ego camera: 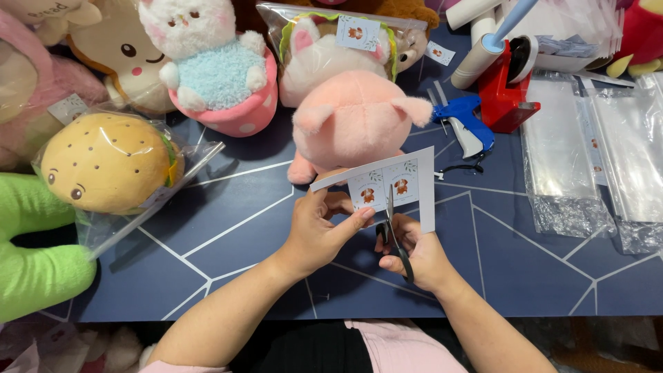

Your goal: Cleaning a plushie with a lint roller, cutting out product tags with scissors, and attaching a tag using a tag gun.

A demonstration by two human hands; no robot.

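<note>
- Right hand [418, 252]: nearest the camera, low in the middle of the view, fingers through the dark handles of a pair of scissors [391, 231], grasping them; blades point up into the card
- Left hand [319, 228]: just beside the right, pinching the lower left part of the card between thumb and fingers
- Card sheet [397, 183]: white, printed with small tags bearing a brown animal figure and leaf sprigs; held above the table, tilted, its right end higher; scissor blades sit between two printed tags
- Table [262, 228]: dark blue top with thin white angled lines, under both hands
- Pink plush pig [352, 117]: directly behind the card, back turned to the camera, ears out to both sides
- Blue tagging gun [466, 121]: right of the pig, lying on the table
- Red tape dispenser [507, 86]: behind the tagging gun, with white rolls beside it
- Clear plastic bags [563, 162]: flat stacks at the right of the table
- Burger plush [103, 162]: at the left, inside a clear bag
- Green plush [34, 242]: lower left edge, partly out of view
- White plush in blue jumper [214, 62]: sits in a pink dotted cup, rear left
- Bagged rabbit plush [331, 48]: behind the pig, with a tag on the bag
</note>
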